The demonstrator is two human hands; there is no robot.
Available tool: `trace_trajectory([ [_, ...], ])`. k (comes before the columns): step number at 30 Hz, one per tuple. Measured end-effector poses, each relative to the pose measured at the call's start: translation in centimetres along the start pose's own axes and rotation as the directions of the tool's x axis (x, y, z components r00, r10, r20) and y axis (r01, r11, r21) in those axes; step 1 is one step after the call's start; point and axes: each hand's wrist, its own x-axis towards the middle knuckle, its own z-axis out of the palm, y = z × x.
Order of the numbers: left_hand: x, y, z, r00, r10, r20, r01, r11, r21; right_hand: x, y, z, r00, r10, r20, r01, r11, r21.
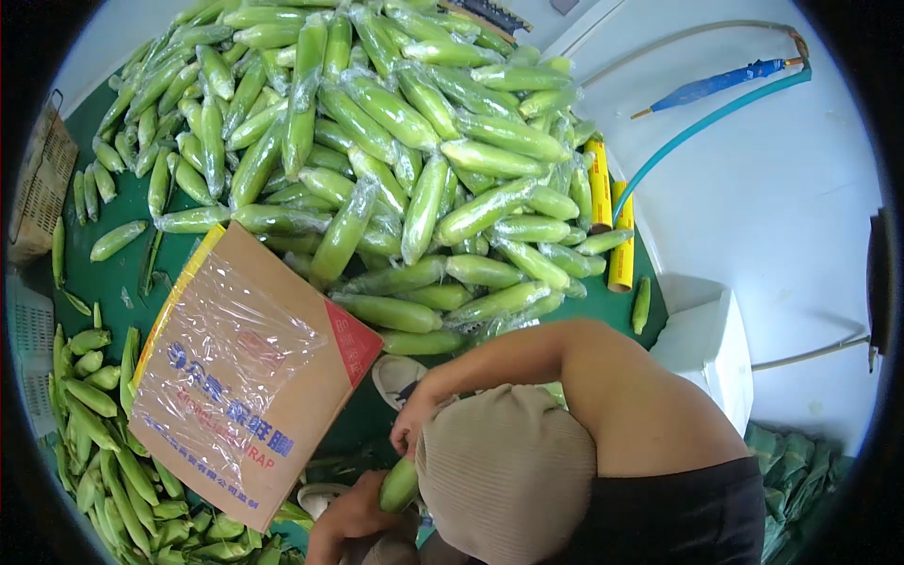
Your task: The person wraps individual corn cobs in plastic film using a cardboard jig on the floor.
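Observation:
Neither of my own hands is in view. Below me a person in a ribbed beige cap [505,473] bends forward. That person's one hand [360,508] is on a green ear of corn in its husk [400,486]; the other hand [412,424] is just above it, partly hidden by the cap. Left of them a cardboard cling-wrap box [233,374] lies tilted, with clear film [240,332] spread over its face. Behind lies a big heap of husked-on corn ears in clear film [388,113]. More green ears without visible film [127,466] are piled at the lower left.
Plastic crates [42,183] [34,353] stand at the left edge. Yellow tubes [621,240] lie right of the heap. A blue folded umbrella [720,86] and a teal hose [706,123] are by the white wall. A white container [706,346] and green sacking [791,487] are at the right.

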Motion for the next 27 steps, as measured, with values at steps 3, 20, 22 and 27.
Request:
trace_trajectory([
  [3,-0.7,-1.7,0.7,0.973,0.094,-0.212,-0.109,0.992,-0.061,1.7,1.2,0.2,0.929,-0.369,0.026,0.37,0.924,-0.094],
  [20,-1.0,3.4,-3.4,0.079,-0.053,-0.995,-0.706,0.702,-0.093,-0.9,-11.8,1.3,0.672,-0.621,-0.404,0.532,0.784,-0.32],
  [22,-0.1,5.3,-3.9,0.065,0.011,-0.998,-0.604,0.797,-0.03,-2.9,-10.2,1.0,0.795,-0.411,-0.446,0.482,0.874,0.055],
  [27,-5.7,-2.9,-4.9,-0.288,0.388,-0.875,-0.284,0.839,0.465,-7.4,-11.9,-2.1,0.42,-0.44,-0.794,0.907,0.173,0.383],
])
